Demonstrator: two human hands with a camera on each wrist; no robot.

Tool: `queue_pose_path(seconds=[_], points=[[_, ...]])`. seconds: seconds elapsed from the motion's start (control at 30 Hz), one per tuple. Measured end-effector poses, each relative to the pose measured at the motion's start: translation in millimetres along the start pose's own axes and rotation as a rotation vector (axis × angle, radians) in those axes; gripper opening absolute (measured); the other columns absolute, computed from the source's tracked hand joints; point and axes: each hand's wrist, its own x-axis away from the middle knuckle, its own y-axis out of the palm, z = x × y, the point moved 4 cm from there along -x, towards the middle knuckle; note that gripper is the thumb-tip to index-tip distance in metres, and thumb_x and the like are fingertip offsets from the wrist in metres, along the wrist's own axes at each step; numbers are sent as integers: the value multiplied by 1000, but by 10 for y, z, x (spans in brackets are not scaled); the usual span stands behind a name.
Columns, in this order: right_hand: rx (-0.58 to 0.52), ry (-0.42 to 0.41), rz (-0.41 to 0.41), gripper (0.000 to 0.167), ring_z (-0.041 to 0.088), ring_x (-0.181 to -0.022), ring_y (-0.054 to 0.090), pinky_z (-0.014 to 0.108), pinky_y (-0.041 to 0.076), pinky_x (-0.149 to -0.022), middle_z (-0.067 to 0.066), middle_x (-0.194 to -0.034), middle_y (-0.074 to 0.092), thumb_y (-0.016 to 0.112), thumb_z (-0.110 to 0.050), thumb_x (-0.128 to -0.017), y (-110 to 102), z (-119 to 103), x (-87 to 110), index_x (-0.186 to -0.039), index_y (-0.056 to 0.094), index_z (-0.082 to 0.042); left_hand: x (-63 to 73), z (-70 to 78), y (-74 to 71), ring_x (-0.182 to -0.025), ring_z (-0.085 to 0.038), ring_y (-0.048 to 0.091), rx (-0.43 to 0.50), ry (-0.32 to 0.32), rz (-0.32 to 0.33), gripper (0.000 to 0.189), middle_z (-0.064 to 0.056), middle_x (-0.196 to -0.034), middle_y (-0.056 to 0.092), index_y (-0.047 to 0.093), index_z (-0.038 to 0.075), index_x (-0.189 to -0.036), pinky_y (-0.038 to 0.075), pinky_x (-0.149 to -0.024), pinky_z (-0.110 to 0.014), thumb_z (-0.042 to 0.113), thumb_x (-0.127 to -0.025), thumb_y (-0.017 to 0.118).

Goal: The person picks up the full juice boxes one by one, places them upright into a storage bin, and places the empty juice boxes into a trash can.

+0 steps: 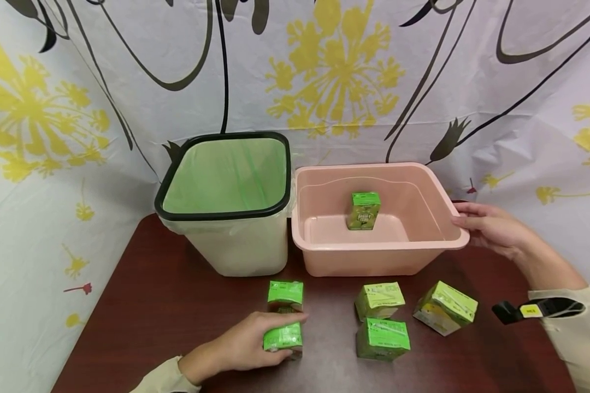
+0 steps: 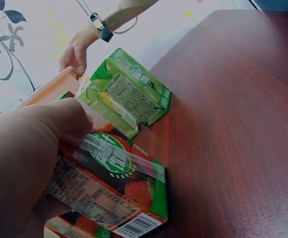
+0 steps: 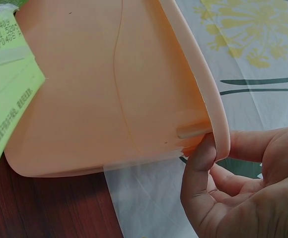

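Note:
My left hand (image 1: pixel 246 339) grips a green-topped drink carton (image 1: pixel 283 337) on the table's near side, thumb on one side and fingers on the other. Strawberry pictures and a barcode show on this drink carton (image 2: pixel 121 171) in the left wrist view. Directly behind it stands another green-topped carton (image 1: pixel 285 293). At the right, my right hand (image 1: pixel 494 229) pinches the rim of a pink basin (image 1: pixel 378 246); the right wrist view shows the basin's rim (image 3: pixel 216 119) between thumb and fingers. One green carton (image 1: pixel 364 212) stands inside the basin.
A pale bin (image 1: pixel 241 248) with a black rim and a liner stands left of the basin. In front of the basin are a yellow-green carton (image 1: pixel 379 300), a green carton (image 1: pixel 382 339) and a tilted-looking yellow-green carton (image 1: pixel 446 308). Patterned cloth (image 1: pixel 334 82) hangs behind.

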Motion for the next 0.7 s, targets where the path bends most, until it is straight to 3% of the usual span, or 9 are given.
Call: queue_pose_path(seconds=[0.23, 0.37, 0.47, 0.7], points=[[-8, 0, -3, 35, 15, -86, 71, 29, 60, -70, 0, -100, 71, 46, 1, -106, 1, -5, -4, -107, 70, -24, -46, 75, -61, -111, -5, 62, -46, 53, 4, 61, -6, -141, 61, 51, 16, -150, 54, -86, -19, 9, -94, 74], [-11, 2, -1, 34, 15, -86, 71, 29, 60, -69, 1, -100, 71, 47, 1, -106, -7, -4, -8, -107, 70, -24, -84, 181, -139, -99, -2, 62, -37, 78, -7, 59, -3, -132, 65, 51, 14, -149, 55, -81, -18, 9, -94, 73], [-9, 5, 1, 33, 15, -86, 71, 30, 60, -69, 1, -100, 71, 47, 1, -106, -11, -5, -9, -107, 69, -23, -117, 269, -213, -86, 2, 59, -17, 61, -31, 58, -1, -120, 68, 53, 14, -148, 55, -74, -16, 11, -94, 73], [-20, 7, -6, 34, 16, -87, 72, 30, 60, -69, 2, -100, 71, 46, 2, -106, -5, -7, -12, -108, 70, -22, -219, 505, -454, -76, 4, 56, -31, 66, -70, 56, 5, -103, 67, 54, 14, -147, 54, -66, -16, 15, -95, 72]])
